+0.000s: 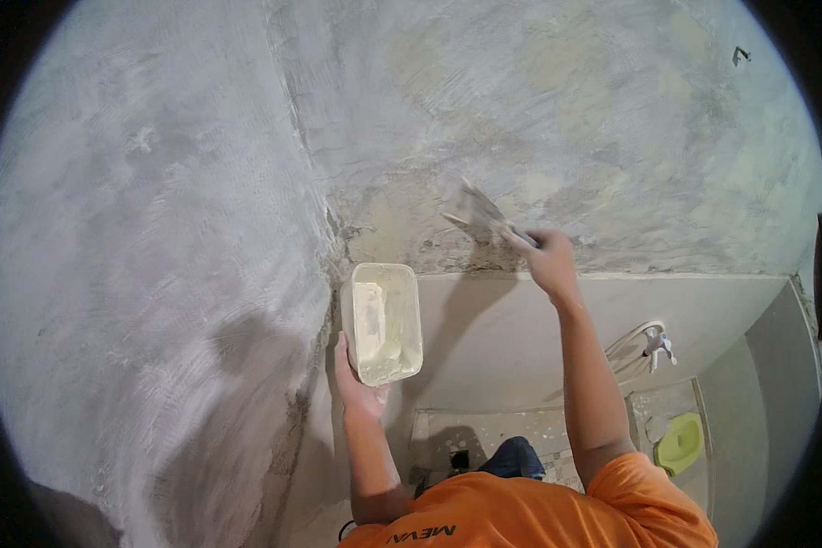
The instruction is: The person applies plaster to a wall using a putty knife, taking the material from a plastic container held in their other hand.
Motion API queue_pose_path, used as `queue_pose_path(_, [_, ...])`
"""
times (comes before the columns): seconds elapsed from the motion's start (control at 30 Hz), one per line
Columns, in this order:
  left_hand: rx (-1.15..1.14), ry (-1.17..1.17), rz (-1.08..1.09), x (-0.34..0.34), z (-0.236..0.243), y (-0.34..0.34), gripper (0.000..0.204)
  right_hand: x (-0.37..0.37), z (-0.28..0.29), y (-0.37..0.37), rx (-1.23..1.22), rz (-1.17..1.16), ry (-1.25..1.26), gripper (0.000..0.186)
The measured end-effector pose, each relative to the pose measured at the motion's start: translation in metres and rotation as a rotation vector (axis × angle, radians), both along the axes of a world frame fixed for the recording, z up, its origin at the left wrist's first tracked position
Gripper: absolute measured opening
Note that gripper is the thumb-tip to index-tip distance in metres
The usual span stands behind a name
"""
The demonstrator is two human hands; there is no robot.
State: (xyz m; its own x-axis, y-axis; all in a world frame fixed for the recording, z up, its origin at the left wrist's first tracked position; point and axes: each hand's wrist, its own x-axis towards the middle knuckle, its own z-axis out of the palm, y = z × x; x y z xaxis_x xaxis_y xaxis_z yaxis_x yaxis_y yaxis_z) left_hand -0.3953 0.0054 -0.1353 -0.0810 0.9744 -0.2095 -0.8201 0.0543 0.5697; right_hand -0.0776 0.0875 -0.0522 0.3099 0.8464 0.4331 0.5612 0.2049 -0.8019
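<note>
My left hand [361, 388] holds a rectangular translucent plastic container [384, 324] with pale, putty-like residue inside, its opening facing me. My right hand [548, 260] grips putty knives [484, 212], their slightly blurred blades up and left of the fingers, close to the patchy grey-and-cream plastered wall [575, 128]. Whether the blades touch the wall cannot be told. Their shadow falls below them.
A rough plastered wall [137, 228] meets this one at a corner on the left. Below are a pale tiled band [457, 310], a tap with hose [658, 347], a spattered floor [539, 438] and a yellow-green squat toilet [679, 443]. A small fitting [740, 57] sticks out upper right.
</note>
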Motion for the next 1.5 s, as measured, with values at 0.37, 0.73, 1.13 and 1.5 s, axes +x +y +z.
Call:
queue_pose_path(0.37, [0.019,-0.048,-0.052,0.009,-0.017,0.009,0.056,0.018,0.027,-0.061,0.071,-0.131,0.353,0.044])
queue_pose_path(0.73, [-0.053,0.016,-0.059,0.012,-0.013,0.01,0.062,0.01,0.039,0.003,0.024,-0.052,0.287,0.055])
queue_pose_path(1.13, [0.026,-0.001,-0.117,0.008,-0.03,0.005,0.064,0.038,0.021,-0.091,0.258,-0.149,-0.01,0.043])
queue_pose_path(1.5, [0.035,0.002,-0.066,0.009,-0.01,0.019,0.057,-0.065,0.136,-0.038,0.296,-0.356,-1.075,0.062])
